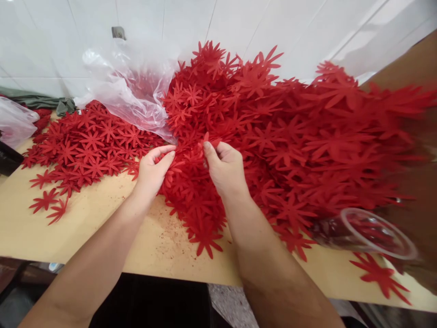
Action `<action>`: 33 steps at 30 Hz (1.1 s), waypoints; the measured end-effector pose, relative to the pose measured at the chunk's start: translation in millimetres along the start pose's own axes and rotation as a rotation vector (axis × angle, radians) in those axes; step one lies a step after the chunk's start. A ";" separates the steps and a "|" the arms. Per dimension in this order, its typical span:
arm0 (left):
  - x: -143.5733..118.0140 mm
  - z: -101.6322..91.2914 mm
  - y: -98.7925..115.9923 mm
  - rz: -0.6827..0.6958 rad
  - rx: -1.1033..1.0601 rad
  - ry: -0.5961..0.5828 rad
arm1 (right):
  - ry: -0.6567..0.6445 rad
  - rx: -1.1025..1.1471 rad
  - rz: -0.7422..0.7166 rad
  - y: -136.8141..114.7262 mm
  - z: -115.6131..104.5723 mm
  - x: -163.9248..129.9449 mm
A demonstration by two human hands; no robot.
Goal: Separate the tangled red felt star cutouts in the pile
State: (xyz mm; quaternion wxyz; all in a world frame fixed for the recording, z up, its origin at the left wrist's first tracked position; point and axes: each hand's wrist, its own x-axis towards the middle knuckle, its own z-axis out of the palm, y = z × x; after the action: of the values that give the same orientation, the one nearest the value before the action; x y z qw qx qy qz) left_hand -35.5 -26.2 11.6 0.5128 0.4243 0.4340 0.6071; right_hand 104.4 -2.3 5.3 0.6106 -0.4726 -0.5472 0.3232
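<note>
A big heap of red flower cutouts point(290, 136) with long narrow petals lies in front of me. At its left edge my left hand point(153, 169) is closed, thumb and forefinger pinched together; what sits between those fingertips blends into the red behind. My right hand point(227, 168) is closed too, its thumb pressed against the curled forefinger on a red flower cutout point(206, 136) whose petal sticks up above the thumb. The two hands are a short way apart, with red petals between them.
A second pile of red cutouts point(92, 141) lies left, beside a clear plastic bag point(136, 98). A clear plastic cup point(378, 234) lies tipped at the right, near a brown cardboard surface point(409, 196). Red crumbs dot the tan table point(102, 228). A white wall point(143, 18) rises behind.
</note>
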 end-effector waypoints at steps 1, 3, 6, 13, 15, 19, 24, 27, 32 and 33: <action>-1.1 0.9 1.1 0.004 0.007 -0.032 | -0.027 0.012 -0.003 -1.7 1.8 -1.7; -3.5 3.3 2.3 -0.002 0.034 -0.105 | -0.058 0.009 -0.006 -5.5 5.6 -5.7; -5.1 5.9 -0.1 -0.028 0.072 -0.146 | -0.052 -0.049 -0.002 -10.6 10.3 -11.3; -3.8 6.5 0.6 -0.059 0.099 -0.111 | -0.074 -0.049 -0.016 -10.3 12.6 -11.9; -6.2 8.6 5.3 -0.061 0.152 -0.129 | -0.041 -0.034 -0.032 -9.1 11.2 -10.1; -9.6 12.7 8.7 -0.041 0.230 -0.135 | 0.049 -0.027 -0.033 -6.5 8.9 -7.3; -4.1 7.3 1.2 0.028 0.313 -0.086 | 0.099 0.058 0.021 -3.0 4.3 -2.2; -0.8 2.4 -1.0 0.063 0.311 -0.069 | -0.053 0.192 0.108 -3.9 3.6 -1.2; -2.4 1.8 1.5 0.098 0.410 -0.202 | -0.269 0.274 0.121 -6.2 10.8 -7.3; -3.0 2.2 2.4 0.111 0.442 -0.217 | -0.227 0.283 0.112 -6.0 12.1 -8.3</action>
State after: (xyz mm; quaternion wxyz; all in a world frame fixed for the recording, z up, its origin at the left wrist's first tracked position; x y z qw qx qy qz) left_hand -33.6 -29.2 14.3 0.4172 0.6118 0.4747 0.4757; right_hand 90.3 -9.2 7.3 0.5864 -0.3724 -0.5342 0.4817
